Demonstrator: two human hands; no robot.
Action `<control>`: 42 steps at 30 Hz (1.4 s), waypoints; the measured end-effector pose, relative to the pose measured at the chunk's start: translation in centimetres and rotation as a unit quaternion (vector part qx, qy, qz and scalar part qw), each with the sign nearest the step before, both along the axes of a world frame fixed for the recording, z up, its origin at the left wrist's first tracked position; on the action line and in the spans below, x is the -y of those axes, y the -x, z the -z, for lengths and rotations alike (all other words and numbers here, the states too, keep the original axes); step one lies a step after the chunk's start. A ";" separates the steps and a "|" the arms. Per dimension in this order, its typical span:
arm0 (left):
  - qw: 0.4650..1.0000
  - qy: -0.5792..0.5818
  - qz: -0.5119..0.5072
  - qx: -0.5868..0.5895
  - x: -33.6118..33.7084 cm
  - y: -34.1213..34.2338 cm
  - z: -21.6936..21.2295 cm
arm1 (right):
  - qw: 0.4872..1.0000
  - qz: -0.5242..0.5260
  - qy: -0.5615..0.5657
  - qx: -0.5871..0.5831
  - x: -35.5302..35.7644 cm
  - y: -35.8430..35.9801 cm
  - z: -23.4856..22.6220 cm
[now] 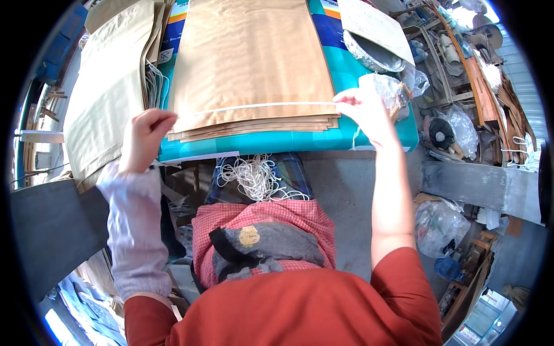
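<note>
A white cord point(259, 106) runs stretched across the lower part of a stack of brown paper bags point(248, 57). At its left end, my left hand point(145, 137) is closed with thumb and fingers pinched, beside the stack's left edge. My right hand point(367, 115) pinches the cord's other end at the stack's right edge. The stack lies on a teal-covered work surface point(231, 147), its lower sheets fanned slightly toward me. A tangle of white cord point(254, 176) rests in my lap, over the checked cloth.
Larger pale paper bags point(107, 86) with white cords beside them hang over the left side. A round container point(375, 53) under a pale board and a plastic-wrapped bundle point(388, 92) sit at the right. A clear plastic bag point(441, 228) stands lower right.
</note>
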State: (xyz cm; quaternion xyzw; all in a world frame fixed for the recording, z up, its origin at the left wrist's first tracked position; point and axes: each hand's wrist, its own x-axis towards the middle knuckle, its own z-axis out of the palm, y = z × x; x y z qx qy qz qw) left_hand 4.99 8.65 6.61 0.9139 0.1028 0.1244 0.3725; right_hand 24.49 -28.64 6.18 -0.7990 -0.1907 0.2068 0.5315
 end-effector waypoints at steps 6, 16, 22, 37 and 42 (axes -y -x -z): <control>0.992 0.053 -0.079 -0.081 -1.1 -3.5 8.7 | 0.983 0.036 0.119 0.137 -0.7 -3.7 10.7; 0.941 -0.328 -0.017 0.083 2.4 -2.8 6.4 | 0.987 -0.013 -0.047 -0.156 0.8 -3.7 8.3; 0.988 -0.130 0.027 0.080 2.2 -2.4 8.4 | 0.992 0.083 0.098 0.015 -1.3 -1.9 9.3; 0.996 -0.009 -0.022 -0.091 0.0 -4.8 7.6 | 0.983 0.022 0.119 0.139 -5.0 -3.0 8.8; 0.974 -0.179 -0.116 -0.081 2.0 -4.9 9.3 | 0.870 0.051 0.261 0.415 -6.1 -1.7 9.8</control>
